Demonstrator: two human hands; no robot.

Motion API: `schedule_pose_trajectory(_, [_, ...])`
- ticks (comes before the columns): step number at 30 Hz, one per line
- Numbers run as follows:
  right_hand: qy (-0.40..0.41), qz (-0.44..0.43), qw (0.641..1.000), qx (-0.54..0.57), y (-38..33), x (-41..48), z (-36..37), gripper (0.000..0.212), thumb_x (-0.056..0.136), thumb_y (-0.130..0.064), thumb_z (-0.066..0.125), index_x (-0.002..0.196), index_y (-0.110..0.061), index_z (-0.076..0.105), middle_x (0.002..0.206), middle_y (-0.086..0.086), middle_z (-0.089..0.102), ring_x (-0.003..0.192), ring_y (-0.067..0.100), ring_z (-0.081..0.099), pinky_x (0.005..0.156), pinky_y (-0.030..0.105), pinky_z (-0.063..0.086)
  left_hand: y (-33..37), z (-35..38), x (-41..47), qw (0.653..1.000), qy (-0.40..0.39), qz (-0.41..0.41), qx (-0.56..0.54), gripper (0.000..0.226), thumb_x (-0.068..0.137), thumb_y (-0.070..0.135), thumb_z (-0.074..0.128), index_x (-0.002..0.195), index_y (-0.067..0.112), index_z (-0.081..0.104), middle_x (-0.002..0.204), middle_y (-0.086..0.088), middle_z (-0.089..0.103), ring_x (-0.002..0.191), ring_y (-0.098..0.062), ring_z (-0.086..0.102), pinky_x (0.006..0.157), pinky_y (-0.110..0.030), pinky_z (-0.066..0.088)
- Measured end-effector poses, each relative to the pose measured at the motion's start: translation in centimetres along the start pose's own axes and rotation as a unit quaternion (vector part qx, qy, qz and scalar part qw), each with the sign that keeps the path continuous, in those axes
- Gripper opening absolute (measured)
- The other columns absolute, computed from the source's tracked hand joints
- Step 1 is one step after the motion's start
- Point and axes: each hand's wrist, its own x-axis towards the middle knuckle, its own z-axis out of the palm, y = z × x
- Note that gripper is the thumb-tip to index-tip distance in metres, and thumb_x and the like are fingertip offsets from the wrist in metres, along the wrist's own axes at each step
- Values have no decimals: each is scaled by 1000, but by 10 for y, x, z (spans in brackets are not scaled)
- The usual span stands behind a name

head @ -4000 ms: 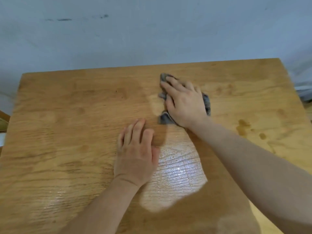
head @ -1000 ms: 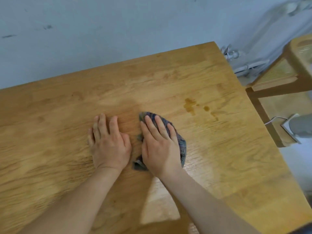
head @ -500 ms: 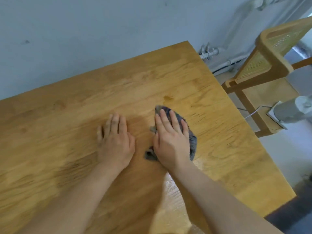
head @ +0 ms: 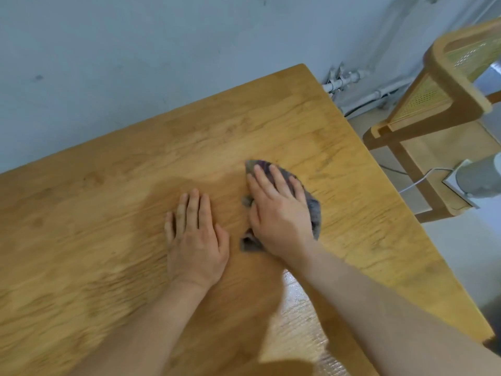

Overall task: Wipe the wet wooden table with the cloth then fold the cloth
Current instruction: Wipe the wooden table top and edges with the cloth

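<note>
While right hand (head: 279,213) presses flat, fingers spread, on bunched cloth (head: 311,204) at frame centre-right, left hand (head: 195,237) lies flat, empty, just left on desk (head: 81,213); cloth's long axis runs toward upper left.

head view, looking down, close table (head: 108,213)

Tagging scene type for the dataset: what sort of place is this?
Probably a home or small dining room: a wooden table against a plain wall, a cane-backed chair beside it, heating pipes low along the wall.
</note>
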Motion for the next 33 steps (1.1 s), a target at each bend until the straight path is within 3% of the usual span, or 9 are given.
schedule_pose_trajectory(4, [-34, -132, 991, 15, 9, -20, -8, 50, 92, -33, 38, 140, -24, 52, 150, -5, 45, 142, 17, 36, 115, 44, 28, -1, 1, -1, 1000, 0, 1, -5, 64, 88, 37, 26, 145, 9, 35, 154, -9, 30, 144, -25, 21, 115, -52, 18])
schedule_pose_trajectory(8, [0, 36, 999, -17, 74, 37, -21, 53, 92, -34, 35, 142, -22, 48, 152, -2, 41, 143, 21, 32, 114, 46, 24, -2, 2, 1, 1000, 0, 0, -3, 63, 89, 37, 26, 146, 10, 33, 155, -8, 28, 145, -24, 19, 116, -50, 16])
schedule_pose_trajectory(11, [27, 156, 987, -24, 60, 70, -16, 54, 95, -34, 32, 147, -20, 39, 157, 0, 33, 147, 25, 23, 115, 50, 18, -1, 2, 2, 1000, 12, 3, -8, 62, 88, 35, 29, 144, 8, 37, 153, -10, 33, 144, -26, 24, 115, -52, 20])
schedule_pose_trajectory(17, [-36, -95, 995, 20, -44, 31, 6, 52, 92, -34, 35, 141, -25, 48, 151, -5, 42, 143, 20, 32, 115, 47, 22, -3, 3, 1, 999, 26, 9, -17, 61, 85, 32, 33, 140, 6, 43, 150, -12, 37, 141, -28, 29, 113, -53, 22])
schedule_pose_trajectory(20, [-53, -158, 985, 41, -21, 5, -2, 49, 91, -33, 37, 135, -25, 56, 146, -7, 49, 140, 17, 38, 114, 44, 28, -3, 3, 0, 999, 36, 10, -26, 61, 85, 31, 33, 139, 6, 44, 149, -12, 38, 141, -27, 29, 113, -52, 22])
schedule_pose_trajectory(23, [-44, -131, 990, 2, 36, 15, -14, 53, 90, -33, 36, 139, -24, 53, 148, -3, 47, 140, 19, 38, 112, 46, 33, -3, 3, 1, 999, 39, 5, -37, 58, 84, 31, 34, 136, 9, 46, 149, -11, 40, 141, -28, 29, 114, -51, 20])
schedule_pose_trajectory(27, [9, 60, 998, -28, 40, 55, -12, 56, 94, -35, 34, 147, -22, 40, 154, 0, 38, 144, 24, 31, 108, 44, 30, -3, 2, 2, 999, 31, 6, -37, 55, 86, 31, 33, 137, 10, 44, 150, -10, 37, 143, -26, 25, 116, -49, 17])
schedule_pose_trajectory(29, [7, 37, 999, -29, 9, 58, -1, 57, 91, -34, 35, 145, -21, 43, 154, 1, 39, 143, 26, 33, 108, 46, 29, -3, 3, 3, 999, 37, 5, -37, 55, 84, 30, 36, 134, 10, 46, 148, -11, 40, 141, -28, 29, 114, -50, 20])
schedule_pose_trajectory(33, [-29, -137, 990, 14, -38, 25, 10, 51, 91, -32, 36, 138, -22, 54, 149, -3, 46, 141, 20, 37, 112, 47, 30, -3, 3, 1, 998, 47, 7, -43, 55, 82, 32, 36, 129, 9, 51, 146, -11, 43, 139, -29, 33, 112, -52, 24])
